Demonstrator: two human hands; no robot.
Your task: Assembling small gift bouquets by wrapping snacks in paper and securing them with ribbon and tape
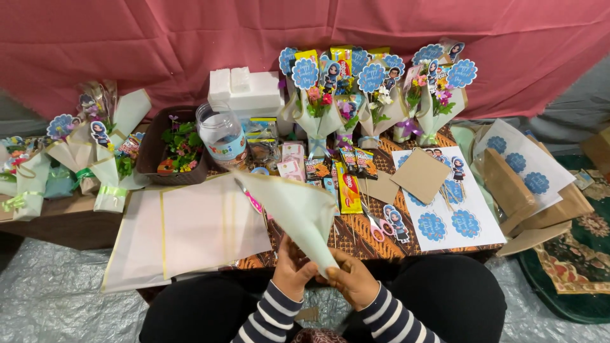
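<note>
Cone-rolling in hand: left hand point(291, 270) and right hand point(351, 279) both pinch the tip of 1 pale green paper cone point(298, 213) above the lap, before the batik-covered table point(356, 235). Judged next: tightening and fixing the tip.

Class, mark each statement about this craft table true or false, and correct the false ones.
1. Both hands hold a pale green paper cone. True: the left hand and right hand grip its narrow end.
2. The clear plastic jar lies on the floor. False: it stands on the table beside the dark basket.
3. Finished bouquets stand along the back of the table. True.
4. The backdrop cloth is blue. False: it is red-pink.
5. A brown card square rests on the printed sticker sheet. True.
</note>
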